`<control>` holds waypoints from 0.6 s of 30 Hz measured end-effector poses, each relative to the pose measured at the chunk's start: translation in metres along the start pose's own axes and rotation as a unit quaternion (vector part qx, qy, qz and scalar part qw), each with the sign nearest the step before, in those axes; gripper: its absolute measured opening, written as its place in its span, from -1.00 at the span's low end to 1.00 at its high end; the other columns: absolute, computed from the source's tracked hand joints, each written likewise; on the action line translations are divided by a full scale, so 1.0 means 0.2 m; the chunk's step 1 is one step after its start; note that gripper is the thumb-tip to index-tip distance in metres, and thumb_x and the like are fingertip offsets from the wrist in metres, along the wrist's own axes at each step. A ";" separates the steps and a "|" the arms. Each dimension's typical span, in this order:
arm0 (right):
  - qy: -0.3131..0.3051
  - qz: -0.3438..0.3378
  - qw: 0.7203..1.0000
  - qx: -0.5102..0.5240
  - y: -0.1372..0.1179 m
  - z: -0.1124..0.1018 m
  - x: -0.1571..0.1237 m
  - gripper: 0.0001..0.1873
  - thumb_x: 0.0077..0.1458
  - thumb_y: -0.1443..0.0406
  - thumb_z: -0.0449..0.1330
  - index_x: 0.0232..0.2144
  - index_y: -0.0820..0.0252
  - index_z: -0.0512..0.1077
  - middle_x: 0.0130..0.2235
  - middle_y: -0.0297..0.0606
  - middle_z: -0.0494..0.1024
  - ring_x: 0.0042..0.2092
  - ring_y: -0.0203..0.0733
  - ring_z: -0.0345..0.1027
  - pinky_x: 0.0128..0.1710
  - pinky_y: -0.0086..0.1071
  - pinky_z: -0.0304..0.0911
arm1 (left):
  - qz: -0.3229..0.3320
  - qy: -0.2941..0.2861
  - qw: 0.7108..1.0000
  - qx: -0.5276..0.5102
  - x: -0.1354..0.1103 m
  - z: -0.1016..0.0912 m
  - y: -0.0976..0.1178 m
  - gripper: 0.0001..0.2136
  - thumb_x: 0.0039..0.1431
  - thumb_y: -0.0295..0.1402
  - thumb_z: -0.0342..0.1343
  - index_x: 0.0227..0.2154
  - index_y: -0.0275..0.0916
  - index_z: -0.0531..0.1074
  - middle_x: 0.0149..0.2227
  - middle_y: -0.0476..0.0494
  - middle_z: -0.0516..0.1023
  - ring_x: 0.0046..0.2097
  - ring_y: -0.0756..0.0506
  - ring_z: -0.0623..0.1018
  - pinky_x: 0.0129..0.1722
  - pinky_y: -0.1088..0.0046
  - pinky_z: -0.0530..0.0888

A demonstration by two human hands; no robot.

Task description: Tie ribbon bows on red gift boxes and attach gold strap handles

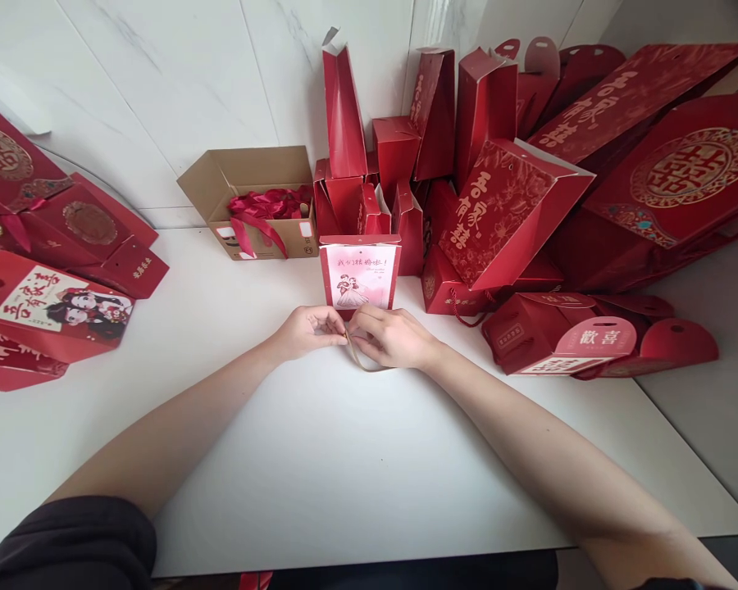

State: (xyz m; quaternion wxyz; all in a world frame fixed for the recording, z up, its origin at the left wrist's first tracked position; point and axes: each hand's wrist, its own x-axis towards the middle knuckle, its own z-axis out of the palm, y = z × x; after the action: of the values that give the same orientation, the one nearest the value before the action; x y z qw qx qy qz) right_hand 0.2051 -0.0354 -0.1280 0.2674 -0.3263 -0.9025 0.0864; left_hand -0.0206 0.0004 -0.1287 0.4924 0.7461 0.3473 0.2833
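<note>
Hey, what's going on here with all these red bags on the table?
A person's left hand and right hand meet over a white table, both pinching a thin tan cord whose loop lies on it. Just behind, a small pink-fronted bag stands upright. Farther back sits an open cardboard box of red ribbons, and red gift bags are piled on either side.

We read 我们结婚啦! in red across the top of the small pink bag (359, 274) in the middle. On the pink flap of a red box (592, 338) at the near right we read 歡喜. The tilted red bag (505, 215) behind it and the cartoon-couple bag (55, 307) at the left each seem to say 吾家有喜. A gold 囍 roundel marks the large bag (692, 168) at the far right. The smaller print is too small to read.
</note>
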 end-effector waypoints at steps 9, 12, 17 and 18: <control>0.003 0.003 1.000 0.004 0.01 0.01 0.00 -0.78 0.29 0.27 0.00 -0.14 0.15 0.42 -0.17 -0.24 0.52 -0.24 -0.27 0.39 -0.38 -0.43 0.17 | -0.014 -0.006 1.000 0.000 -0.01 0.01 0.02 -0.76 -0.07 -0.28 0.36 -0.39 -0.34 0.52 -0.36 -0.18 0.62 -0.30 -0.07 0.60 -0.20 0.36 0.55; 0.002 0.003 1.000 0.008 0.01 0.00 0.00 -0.79 0.29 0.30 0.00 -0.13 0.15 0.41 -0.17 -0.24 0.52 -0.25 -0.27 0.39 -0.38 -0.43 0.16 | -0.027 -0.008 1.000 -0.010 0.00 0.01 0.02 -0.75 -0.07 -0.26 0.36 -0.41 -0.34 0.53 -0.36 -0.20 0.64 -0.29 -0.09 0.61 -0.19 0.34 0.56; -0.001 -0.010 1.000 -0.008 0.00 0.00 0.00 -0.80 0.29 0.31 -0.02 -0.18 0.16 0.40 -0.21 -0.24 0.53 -0.26 -0.26 0.39 -0.39 -0.42 0.12 | -0.037 -0.009 0.999 -0.020 -0.01 0.00 0.02 -0.78 -0.08 -0.29 0.37 -0.45 -0.33 0.51 -0.39 -0.16 0.63 -0.33 -0.07 0.61 -0.24 0.39 0.55; 0.000 -0.012 1.000 -0.014 0.00 0.00 0.00 -0.80 0.29 0.31 -0.02 -0.19 0.16 0.40 -0.21 -0.24 0.52 -0.27 -0.27 0.38 -0.40 -0.42 0.11 | -0.039 -0.011 0.999 -0.023 -0.01 0.00 0.02 -0.79 -0.08 -0.30 0.37 -0.45 -0.33 0.51 -0.39 -0.15 0.63 -0.33 -0.07 0.61 -0.24 0.40 0.55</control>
State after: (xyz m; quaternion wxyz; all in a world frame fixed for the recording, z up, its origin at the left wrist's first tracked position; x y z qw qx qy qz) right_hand 0.2044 -0.0351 -0.1275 0.2637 -0.3191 -0.9075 0.0706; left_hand -0.0200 -0.0019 -0.1257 0.5238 0.7237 0.3639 0.2635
